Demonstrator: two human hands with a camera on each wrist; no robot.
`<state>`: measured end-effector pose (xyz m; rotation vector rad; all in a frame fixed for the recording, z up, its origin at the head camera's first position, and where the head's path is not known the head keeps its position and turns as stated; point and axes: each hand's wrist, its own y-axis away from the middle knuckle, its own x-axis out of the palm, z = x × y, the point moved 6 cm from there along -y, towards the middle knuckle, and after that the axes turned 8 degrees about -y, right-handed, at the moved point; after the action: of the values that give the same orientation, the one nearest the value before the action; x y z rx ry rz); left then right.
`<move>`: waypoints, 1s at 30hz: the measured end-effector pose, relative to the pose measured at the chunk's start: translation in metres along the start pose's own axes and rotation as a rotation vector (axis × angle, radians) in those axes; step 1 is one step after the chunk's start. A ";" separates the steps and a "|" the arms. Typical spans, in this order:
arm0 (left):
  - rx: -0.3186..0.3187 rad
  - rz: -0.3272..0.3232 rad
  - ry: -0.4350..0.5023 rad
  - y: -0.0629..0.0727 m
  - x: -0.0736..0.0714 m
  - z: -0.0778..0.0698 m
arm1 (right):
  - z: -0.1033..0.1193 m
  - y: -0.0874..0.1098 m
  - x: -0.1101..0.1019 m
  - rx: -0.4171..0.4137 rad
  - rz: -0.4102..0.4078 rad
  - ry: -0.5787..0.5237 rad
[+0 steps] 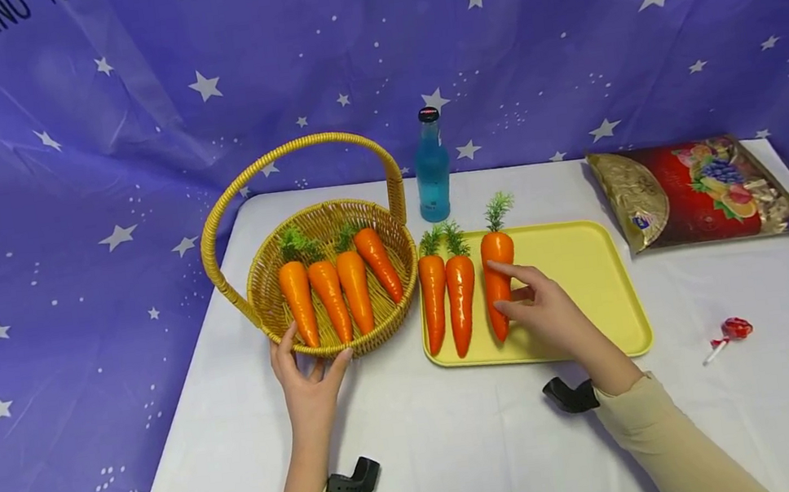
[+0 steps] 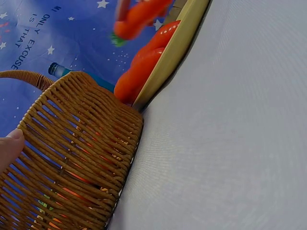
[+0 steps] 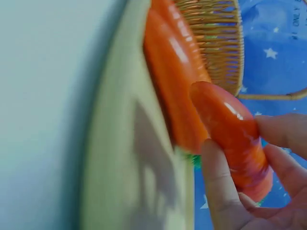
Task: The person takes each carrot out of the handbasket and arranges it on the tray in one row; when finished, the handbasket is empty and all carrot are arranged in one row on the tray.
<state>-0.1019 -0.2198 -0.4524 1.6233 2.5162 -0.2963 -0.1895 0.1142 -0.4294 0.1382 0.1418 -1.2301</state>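
Note:
My left hand [image 1: 306, 384] holds the front rim of a round wicker basket [image 1: 393, 324], its thumb [image 2: 13, 143] over the edge in the left wrist view. Several orange toy carrots [image 1: 354, 292] with green tops lie side by side inside the basket. My right hand [image 1: 550, 309] pinches another carrot [image 3: 232, 134] between thumb and fingers, raised over a yellow tray [image 1: 579, 281], where its shadow falls in the right wrist view. Two more carrots [image 1: 462, 303] lie on the tray's left part, tops pointing away.
Behind the tray's left corner stands a blue bottle [image 1: 433, 171] with a dark cap. A red and gold bag [image 1: 706, 191] lies at the back right. Nearer on the right is a red lollipop [image 1: 736, 329]. The basket's tall handle [image 1: 315, 139] arches over it.

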 end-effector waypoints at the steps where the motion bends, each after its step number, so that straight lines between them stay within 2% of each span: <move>1: -0.001 0.000 -0.001 0.000 0.000 0.000 | -0.004 0.001 0.000 0.012 -0.004 0.004; 9: -0.020 0.006 0.001 0.001 0.000 0.001 | -0.015 0.001 0.012 0.011 -0.008 0.154; 13: -0.022 0.006 0.001 0.000 0.000 0.000 | -0.013 0.001 0.017 0.017 -0.029 0.254; 18: -0.017 0.006 0.004 0.000 0.000 0.000 | -0.012 0.002 0.021 0.068 -0.051 0.420; 30: -0.007 0.006 0.006 0.000 0.000 0.000 | 0.002 0.002 0.025 0.059 -0.014 0.673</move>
<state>-0.1019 -0.2199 -0.4522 1.6319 2.5134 -0.2825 -0.1796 0.0911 -0.4317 0.6019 0.6899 -1.1622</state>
